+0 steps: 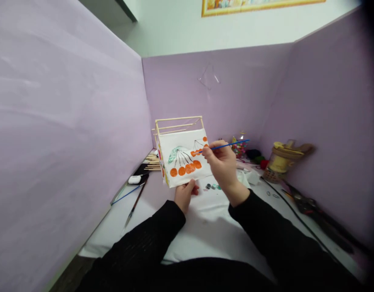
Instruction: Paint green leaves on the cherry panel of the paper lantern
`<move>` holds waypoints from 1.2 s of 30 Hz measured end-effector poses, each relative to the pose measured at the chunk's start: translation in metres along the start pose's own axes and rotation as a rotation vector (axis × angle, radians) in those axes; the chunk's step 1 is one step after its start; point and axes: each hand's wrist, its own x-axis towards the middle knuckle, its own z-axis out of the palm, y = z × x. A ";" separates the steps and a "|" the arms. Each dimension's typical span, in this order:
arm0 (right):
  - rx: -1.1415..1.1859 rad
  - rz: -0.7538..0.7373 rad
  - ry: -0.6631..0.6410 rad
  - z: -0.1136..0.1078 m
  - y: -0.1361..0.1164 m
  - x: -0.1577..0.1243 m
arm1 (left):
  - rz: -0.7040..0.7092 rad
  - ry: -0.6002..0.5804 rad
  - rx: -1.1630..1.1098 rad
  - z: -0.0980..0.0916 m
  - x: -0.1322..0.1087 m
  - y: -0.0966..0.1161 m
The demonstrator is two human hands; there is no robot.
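Observation:
My left hand (186, 194) grips the bottom edge of a box-shaped lantern (168, 140), holding it raised and tilted above the table. Thin wooden sticks form its frame, and white paper covers the lower part. Orange discs, black lines and a green patch are painted on the side facing me. Between the fingers of my right hand (223, 164) is a thin blue paintbrush (232, 144). The brush tip meets or nearly meets the orange discs at the right of the paper; exact contact cannot be made out. Small paint pots (214, 186) sit behind my hands.
Wooden sticks (153, 161), a white earbud case (134, 179), a blue brush (127, 194) and a dark-handled brush (137, 202) lie at left. At right are a wooden container (279, 160), pliers (306, 205) and a jar of colourful beads (240, 148). Purple panels (180, 87) enclose the table.

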 end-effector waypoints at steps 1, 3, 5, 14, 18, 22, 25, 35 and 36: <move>0.011 0.006 0.020 0.011 0.001 0.002 | -0.002 -0.001 -0.006 0.000 0.000 0.000; 0.009 0.012 0.076 0.027 0.007 0.004 | -0.006 -0.006 -0.023 0.000 0.001 0.000; -0.016 0.015 0.123 0.037 0.014 0.005 | -0.011 -0.011 -0.034 -0.001 0.001 -0.002; -0.092 0.028 0.074 0.040 0.033 0.003 | -0.001 -0.046 -0.092 0.000 0.001 -0.002; -0.121 0.027 0.036 0.042 0.032 0.002 | 0.005 -0.046 -0.098 0.000 0.001 -0.003; -0.163 -0.005 0.032 0.043 0.032 0.001 | 0.004 -0.039 -0.101 0.000 0.001 -0.004; -0.190 -0.025 0.026 0.043 0.031 0.001 | -0.003 -0.037 -0.108 0.000 0.001 -0.004; -0.197 -0.063 0.004 0.042 0.031 0.000 | -0.003 -0.028 -0.117 0.000 0.001 -0.003; -0.203 -0.065 0.006 0.042 0.031 0.001 | -0.004 -0.024 -0.118 0.000 0.000 -0.002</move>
